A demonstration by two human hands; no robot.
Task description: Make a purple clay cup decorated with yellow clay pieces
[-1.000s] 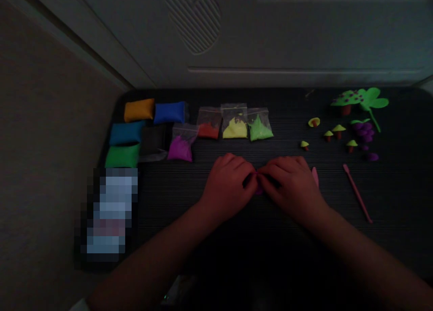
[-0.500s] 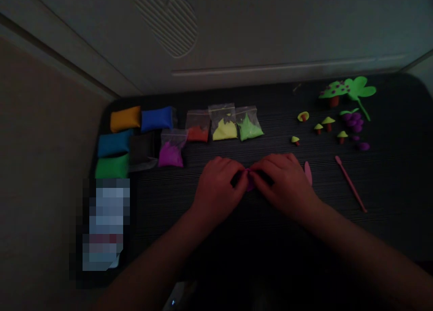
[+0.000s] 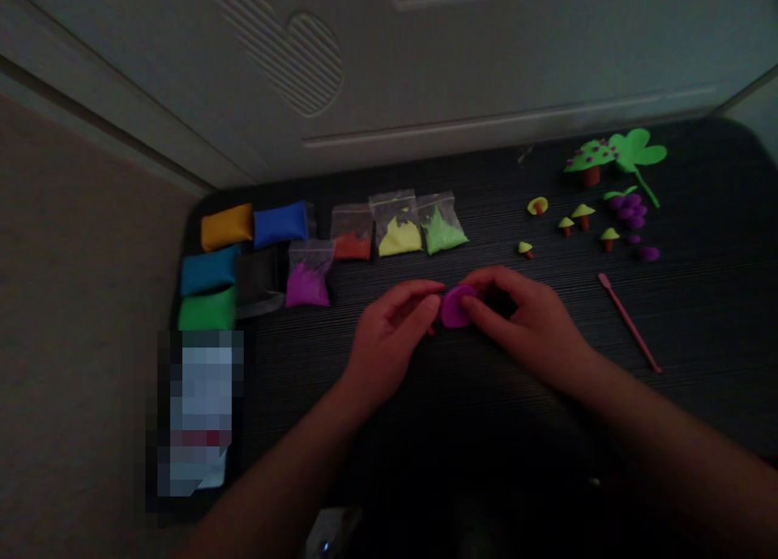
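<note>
A flattened purple clay disc (image 3: pixel 455 308) is between my hands, just above the dark tabletop. My right hand (image 3: pixel 526 312) pinches it, with the thumb on its near face and the fingers behind. At the disc's left edge, the thumb and index finger of my left hand (image 3: pixel 392 324) close together against the rim; their exact contact is hard to make out in the dim light. To the right of my right hand lies a slim pink modelling tool (image 3: pixel 629 322). Small clay mushrooms with yellow caps (image 3: pixel 583 212) stand beyond that hand.
Clay packets, among them a purple bag (image 3: pixel 309 283), a yellow bag (image 3: pixel 399 233) and a blue pack (image 3: pixel 280 222), lie at left. A green-capped mushroom (image 3: pixel 591 158), a green clover (image 3: pixel 637 150) and purple grapes (image 3: pixel 629 209) sit back right. A pale panel (image 3: pixel 486 65) rises behind.
The purple clay, mostly hidden between my fingertips before, now shows its broad round face. My left fingers have shifted to its edge. The pink piece beside my right hand is no longer visible.
</note>
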